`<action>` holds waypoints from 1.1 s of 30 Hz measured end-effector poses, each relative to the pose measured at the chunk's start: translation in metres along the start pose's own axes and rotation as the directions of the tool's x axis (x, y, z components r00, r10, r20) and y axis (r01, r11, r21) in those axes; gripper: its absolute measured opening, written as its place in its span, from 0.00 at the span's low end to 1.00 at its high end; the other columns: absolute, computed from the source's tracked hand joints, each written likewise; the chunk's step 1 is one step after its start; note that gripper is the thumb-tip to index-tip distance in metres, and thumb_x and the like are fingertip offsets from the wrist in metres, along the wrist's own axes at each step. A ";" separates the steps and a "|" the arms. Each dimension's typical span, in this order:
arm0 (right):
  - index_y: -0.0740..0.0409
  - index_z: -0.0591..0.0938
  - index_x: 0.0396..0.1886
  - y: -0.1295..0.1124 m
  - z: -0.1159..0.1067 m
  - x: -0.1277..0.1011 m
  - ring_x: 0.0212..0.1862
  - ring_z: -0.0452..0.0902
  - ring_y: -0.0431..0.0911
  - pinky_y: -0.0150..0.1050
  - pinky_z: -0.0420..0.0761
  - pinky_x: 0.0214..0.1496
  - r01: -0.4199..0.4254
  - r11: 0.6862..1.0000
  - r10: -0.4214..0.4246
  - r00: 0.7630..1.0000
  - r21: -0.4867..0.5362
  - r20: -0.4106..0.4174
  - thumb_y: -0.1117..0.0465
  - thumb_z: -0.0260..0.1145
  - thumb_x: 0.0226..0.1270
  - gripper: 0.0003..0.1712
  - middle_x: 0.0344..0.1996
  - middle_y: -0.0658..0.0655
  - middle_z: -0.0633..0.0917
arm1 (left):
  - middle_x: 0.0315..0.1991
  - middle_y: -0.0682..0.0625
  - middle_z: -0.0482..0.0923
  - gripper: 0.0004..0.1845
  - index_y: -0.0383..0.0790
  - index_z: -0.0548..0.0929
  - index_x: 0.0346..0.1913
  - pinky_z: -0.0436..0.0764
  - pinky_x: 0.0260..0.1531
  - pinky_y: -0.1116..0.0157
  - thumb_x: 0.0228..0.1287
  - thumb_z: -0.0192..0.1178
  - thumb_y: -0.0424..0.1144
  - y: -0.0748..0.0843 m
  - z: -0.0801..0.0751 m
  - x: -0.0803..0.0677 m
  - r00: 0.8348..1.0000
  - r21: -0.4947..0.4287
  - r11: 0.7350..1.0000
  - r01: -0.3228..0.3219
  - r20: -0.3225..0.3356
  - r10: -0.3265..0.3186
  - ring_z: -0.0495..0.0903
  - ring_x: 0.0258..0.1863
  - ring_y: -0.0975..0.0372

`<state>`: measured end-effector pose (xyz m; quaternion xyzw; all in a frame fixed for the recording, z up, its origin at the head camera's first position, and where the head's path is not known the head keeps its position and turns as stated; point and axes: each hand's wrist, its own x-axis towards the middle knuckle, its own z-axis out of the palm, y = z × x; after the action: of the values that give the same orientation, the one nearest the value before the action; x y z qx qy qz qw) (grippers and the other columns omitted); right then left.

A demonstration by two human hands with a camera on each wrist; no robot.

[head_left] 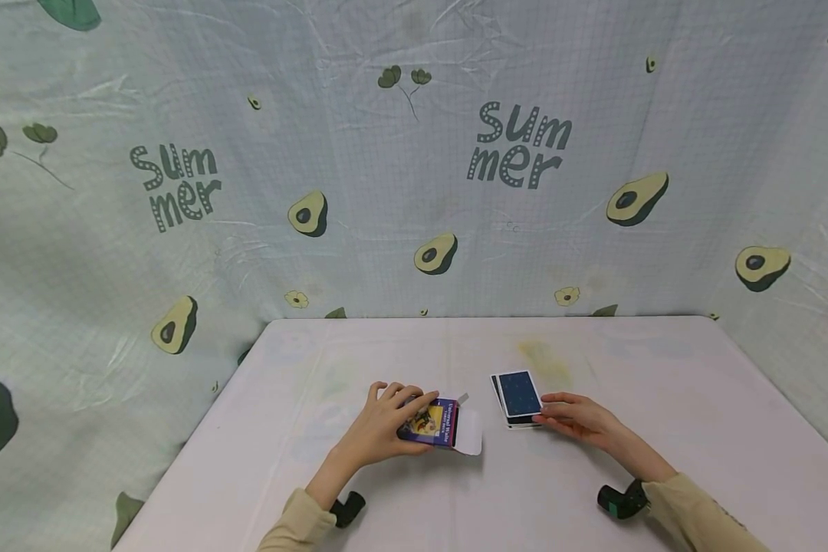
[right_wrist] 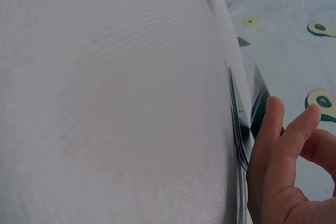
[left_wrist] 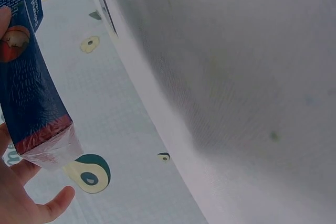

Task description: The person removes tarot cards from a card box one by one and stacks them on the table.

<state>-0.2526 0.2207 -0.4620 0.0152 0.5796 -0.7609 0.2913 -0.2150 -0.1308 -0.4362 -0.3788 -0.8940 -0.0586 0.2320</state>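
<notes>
Left hand (head_left: 379, 429) curls around the card box (head_left: 431, 423), flap open toward 3 o'clock; right hand (head_left: 579, 420), fingers apparently straight, touches the card stack (head_left: 517, 397) at table (head_left: 662, 429) centre, where a nudge could likely splay it.

The small cardboard card box (head_left: 433, 422) is deep blue with a purple-red edge, white lettering along its side, a yellow-and-orange picture on its face and a plain white open flap. Just right of the box, the stack of playing cards (head_left: 517, 397) shows dark navy backs speckled with tiny light dots inside thin white borders. The flat tabletop (head_left: 593, 491) under the box is pale white with a faint yellowish stain beyond the cards. Behind the tabletop, the wrinkled fabric backdrop (head_left: 359, 192) is pale mint with a fine grid, yellow-green avocado halves, dark green leaves and grey-green "Summer" lettering. Both sleeves (head_left: 697, 510) near the box are beige.
</notes>
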 end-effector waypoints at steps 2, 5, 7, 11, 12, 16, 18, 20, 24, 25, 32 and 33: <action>0.73 0.54 0.60 0.000 0.000 0.000 0.36 0.82 0.42 0.26 0.78 0.38 0.000 1.000 0.000 1.000 -0.001 -0.003 0.70 0.54 0.62 0.29 0.31 0.55 0.81 | 0.48 0.56 0.71 0.41 0.57 0.65 0.62 0.63 0.46 0.53 0.40 0.65 0.61 0.000 0.000 0.000 1.000 0.000 1.000 -0.001 -0.001 0.001 0.67 0.44 0.64; 0.74 0.52 0.61 0.001 0.000 0.000 0.36 0.82 0.42 0.27 0.78 0.39 -0.002 1.000 0.002 1.000 -0.010 -0.016 0.70 0.56 0.61 0.32 0.31 0.55 0.81 | 0.48 0.56 0.71 0.41 0.57 0.65 0.62 0.63 0.46 0.54 0.40 0.65 0.61 0.000 0.001 0.000 1.000 -0.001 1.000 0.002 0.002 -0.002 0.67 0.44 0.64; 0.74 0.51 0.61 0.002 0.000 0.000 0.36 0.82 0.43 0.28 0.78 0.39 -0.006 1.000 0.006 1.000 -0.020 -0.030 0.70 0.56 0.61 0.34 0.32 0.55 0.81 | 0.48 0.56 0.71 0.41 0.57 0.65 0.62 0.63 0.46 0.53 0.41 0.65 0.61 0.000 0.001 0.001 1.000 -0.001 1.000 0.002 0.004 -0.002 0.67 0.44 0.64; 0.75 0.52 0.61 0.002 0.000 0.000 0.37 0.83 0.45 0.31 0.79 0.40 -0.014 0.999 0.012 0.998 -0.032 -0.061 0.69 0.57 0.60 0.34 0.32 0.55 0.81 | 0.48 0.56 0.71 0.41 0.57 0.65 0.62 0.63 0.46 0.53 0.41 0.65 0.61 0.000 0.002 0.001 1.000 -0.005 1.000 0.002 0.004 -0.002 0.67 0.44 0.64; 0.76 0.52 0.61 0.002 0.000 0.000 0.37 0.82 0.46 0.32 0.79 0.41 -0.012 0.999 0.010 0.998 -0.035 -0.063 0.69 0.57 0.60 0.34 0.32 0.56 0.81 | 0.48 0.56 0.71 0.41 0.57 0.65 0.62 0.63 0.46 0.53 0.41 0.64 0.61 0.000 0.002 0.000 1.000 -0.005 1.000 0.001 0.006 -0.001 0.67 0.44 0.64; 0.77 0.54 0.60 0.002 -0.001 -0.001 0.36 0.82 0.46 0.34 0.79 0.42 0.001 0.999 -0.004 0.998 -0.044 -0.066 0.70 0.58 0.59 0.33 0.32 0.57 0.81 | 0.48 0.56 0.71 0.41 0.57 0.65 0.62 0.63 0.46 0.54 0.41 0.64 0.61 0.001 0.003 0.001 1.000 -0.007 1.000 -0.006 0.003 0.006 0.67 0.43 0.64; 0.77 0.55 0.59 0.002 -0.002 -0.002 0.36 0.83 0.46 0.34 0.79 0.42 0.009 0.998 -0.013 0.998 -0.059 -0.061 0.70 0.57 0.60 0.31 0.32 0.57 0.81 | 0.48 0.57 0.71 0.41 0.57 0.65 0.62 0.63 0.46 0.54 0.41 0.64 0.61 0.002 0.004 0.001 1.000 -0.005 1.000 -0.010 0.001 0.010 0.67 0.44 0.64; 0.78 0.56 0.58 0.002 -0.002 -0.003 0.35 0.83 0.46 0.34 0.79 0.41 0.013 0.997 -0.018 0.998 -0.073 -0.066 0.69 0.57 0.60 0.31 0.32 0.56 0.82 | 0.48 0.57 0.71 0.41 0.57 0.65 0.62 0.63 0.46 0.54 0.41 0.64 0.61 0.002 0.005 0.002 1.000 -0.004 1.000 -0.013 -0.002 0.013 0.67 0.44 0.64; 0.80 0.57 0.58 0.001 -0.003 -0.004 0.35 0.83 0.44 0.32 0.79 0.39 0.009 0.992 -0.018 0.997 -0.126 -0.071 0.68 0.57 0.61 0.30 0.31 0.55 0.83 | 0.48 0.57 0.71 0.41 0.57 0.65 0.62 0.63 0.46 0.54 0.41 0.64 0.61 0.003 0.005 0.002 1.000 -0.009 1.000 -0.013 0.002 0.013 0.67 0.44 0.64; 0.81 0.58 0.58 0.001 -0.003 -0.005 0.35 0.83 0.44 0.31 0.79 0.38 0.004 0.991 -0.014 0.997 -0.136 -0.076 0.68 0.57 0.61 0.30 0.31 0.55 0.83 | 0.48 0.56 0.71 0.41 0.57 0.65 0.62 0.63 0.46 0.54 0.41 0.64 0.61 0.003 0.005 0.002 1.000 -0.010 1.000 -0.013 0.004 0.013 0.67 0.44 0.64; 0.84 0.58 0.57 0.001 -0.003 -0.005 0.34 0.83 0.42 0.30 0.79 0.37 -0.006 0.986 -0.006 0.997 -0.166 -0.070 0.67 0.55 0.62 0.30 0.30 0.55 0.84 | 0.48 0.57 0.72 0.41 0.57 0.65 0.62 0.63 0.46 0.54 0.41 0.64 0.61 0.004 0.005 0.003 1.000 -0.004 1.000 -0.013 0.013 0.013 0.67 0.44 0.64; 0.84 0.58 0.57 0.002 -0.003 -0.005 0.34 0.83 0.42 0.30 0.79 0.37 -0.004 0.987 -0.007 0.998 -0.163 -0.066 0.67 0.55 0.62 0.30 0.30 0.55 0.84 | 0.48 0.57 0.72 0.41 0.57 0.65 0.62 0.63 0.46 0.54 0.41 0.64 0.62 0.004 0.005 0.003 1.000 -0.002 1.000 -0.011 0.014 0.011 0.67 0.44 0.64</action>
<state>-0.2489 0.2252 -0.4629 0.0160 0.6490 -0.7104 0.2717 -0.2161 -0.1248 -0.4393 -0.3845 -0.8934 -0.0554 0.2256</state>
